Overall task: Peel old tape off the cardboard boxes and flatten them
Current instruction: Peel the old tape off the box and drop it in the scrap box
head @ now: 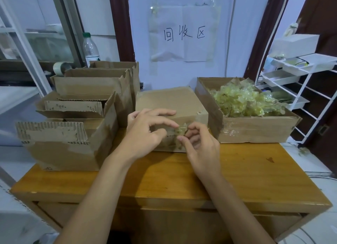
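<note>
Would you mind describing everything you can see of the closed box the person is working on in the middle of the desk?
The middle box is plain brown corrugated cardboard, closed, standing on the wooden desk between other boxes. Its surface is scuffed and its front face carries clear yellowish tape. The left hand rests over its top front edge, while the right hand pinches a crumpled wad of tape at the front.

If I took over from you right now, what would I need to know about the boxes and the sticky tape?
Left hand: steadies the middle box, fingers on its top.
Right hand: pinches a crumpled tape strip partly peeled off that box's front.
Done: peeled tape fills the open box on the right.
Left: finish this strip, flatten the box, then the standing boxes on the left, all on the wooden table.
</note>
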### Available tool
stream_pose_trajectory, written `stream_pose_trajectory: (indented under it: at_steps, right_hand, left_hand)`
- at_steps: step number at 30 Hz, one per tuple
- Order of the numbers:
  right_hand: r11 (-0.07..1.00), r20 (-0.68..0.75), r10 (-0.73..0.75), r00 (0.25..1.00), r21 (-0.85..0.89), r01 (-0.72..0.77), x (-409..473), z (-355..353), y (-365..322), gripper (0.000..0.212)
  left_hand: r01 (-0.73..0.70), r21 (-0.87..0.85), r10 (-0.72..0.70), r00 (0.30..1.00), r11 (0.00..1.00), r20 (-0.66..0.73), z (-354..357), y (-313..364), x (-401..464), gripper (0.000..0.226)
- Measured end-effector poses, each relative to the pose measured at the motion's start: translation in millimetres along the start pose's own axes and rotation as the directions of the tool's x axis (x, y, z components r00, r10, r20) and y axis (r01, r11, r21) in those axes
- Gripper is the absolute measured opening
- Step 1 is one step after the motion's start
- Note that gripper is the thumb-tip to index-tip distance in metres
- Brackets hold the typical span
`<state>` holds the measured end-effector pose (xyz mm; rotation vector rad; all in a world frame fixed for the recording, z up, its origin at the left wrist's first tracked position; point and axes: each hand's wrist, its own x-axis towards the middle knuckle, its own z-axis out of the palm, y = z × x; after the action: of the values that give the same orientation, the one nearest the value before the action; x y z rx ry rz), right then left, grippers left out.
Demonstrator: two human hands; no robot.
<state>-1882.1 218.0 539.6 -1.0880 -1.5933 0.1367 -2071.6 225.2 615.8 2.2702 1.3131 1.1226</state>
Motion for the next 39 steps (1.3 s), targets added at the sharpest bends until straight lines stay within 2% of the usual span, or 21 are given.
stream_pose_trajectory:
  at_steps: [3, 5, 8, 11, 18, 25, 28, 32, 35, 39]
  right_hand:
    - [0.997, 0.005, -0.001, 1.0, -0.071, 0.001, 2, 2, 1, 0.037]
    - [0.995, -0.007, -0.028, 1.0, -0.093, 0.027, 3, 3, -1, 0.032]
    - [0.987, -0.044, -0.078, 0.996, -0.142, 0.071, 4, 4, -2, 0.019]
    - [0.973, -0.056, -0.152, 0.987, -0.186, 0.139, 5, 5, -3, 0.017]
    - [0.973, -0.104, -0.213, 0.972, -0.113, 0.201, 0, 4, -5, 0.015]
    - [0.994, -0.128, -0.11, 0.986, -0.041, 0.105, 0, 2, -1, 0.018]
    - [0.988, -0.11, -0.15, 0.983, -0.056, 0.145, 0, 2, -1, 0.025]
    - [0.994, -0.078, -0.089, 0.993, 0.053, 0.093, -1, 0, -2, 0.034]
    - [0.988, -0.017, -0.075, 0.997, 0.137, 0.077, -4, -2, -4, 0.029]
    - [0.99, -0.025, -0.084, 0.996, 0.107, 0.087, -4, -2, -1, 0.025]
  left_hand:
    - [-0.03, 0.032, 0.031, 0.999, 0.999, -0.04, 2, -4, 2, 0.04]
    - [-0.055, 0.065, 0.059, 0.996, 0.996, -0.065, 3, -12, 3, 0.041]
    - [-0.084, 0.089, 0.093, 0.991, 0.992, -0.097, 2, -24, 7, 0.054]
    - [-0.073, 0.159, 0.095, 0.986, 0.985, -0.134, 2, -24, 7, 0.051]
    - [-0.026, 0.147, 0.055, 0.98, 0.989, -0.191, 7, -22, 6, 0.045]
    - [-0.013, 0.116, 0.036, 0.98, 0.993, -0.196, 8, -22, 4, 0.043]
    - [-0.015, 0.114, 0.038, 0.98, 0.993, -0.197, 8, -21, 5, 0.041]
    - [-0.02, 0.124, 0.045, 0.978, 0.992, -0.204, 9, -21, 4, 0.04]
    - [-0.025, 0.136, 0.053, 0.977, 0.99, -0.206, 9, -21, 5, 0.04]
    - [-0.021, 0.145, 0.05, 0.979, 0.989, -0.195, 9, -21, 5, 0.04]
